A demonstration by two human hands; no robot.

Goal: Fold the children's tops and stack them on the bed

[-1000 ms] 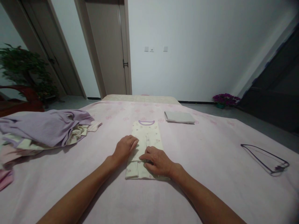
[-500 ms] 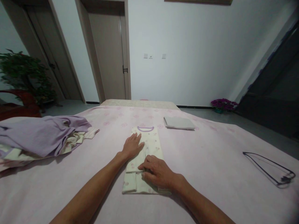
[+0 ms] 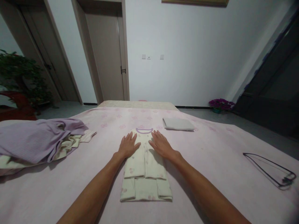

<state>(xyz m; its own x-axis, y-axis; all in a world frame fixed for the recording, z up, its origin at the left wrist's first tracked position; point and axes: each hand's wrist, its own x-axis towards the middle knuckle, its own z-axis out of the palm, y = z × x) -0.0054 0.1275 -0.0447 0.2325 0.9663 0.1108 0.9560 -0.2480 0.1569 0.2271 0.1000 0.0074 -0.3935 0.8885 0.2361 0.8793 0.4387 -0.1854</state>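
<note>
"Spreading beneath it all is a pink cloth (image 3: 205, 180), isn't it?"

"Yes, with flower shapes printed toward twelve o'clock. Next in size is the heap of clothes (image 3: 35, 140), lilac on top, over at nine."

"And the middle of the dial?"

"There lies the cream garment (image 3: 139, 166), flat on the pink cloth, neck toward twelve, bottom edge toward six. Two panels fold over its front and nearly meet along the middle."

"Anything out at three?"

"A thin black wire frame (image 3: 286, 180), well apart from the garment. Smaller, at about one-thirty, sits a folded grey cloth (image 3: 178, 123)."

"How are the hands?"

"Both wide and flat, palms down, gripping nothing. The left hand (image 3: 128, 145) rests on the garment at eleven, the right hand (image 3: 161, 144) at one, thumbs turned inward."

"And the smallest thing?"

"The purple neckline (image 3: 144, 133), at the garment's twelve o'clock end."
</note>
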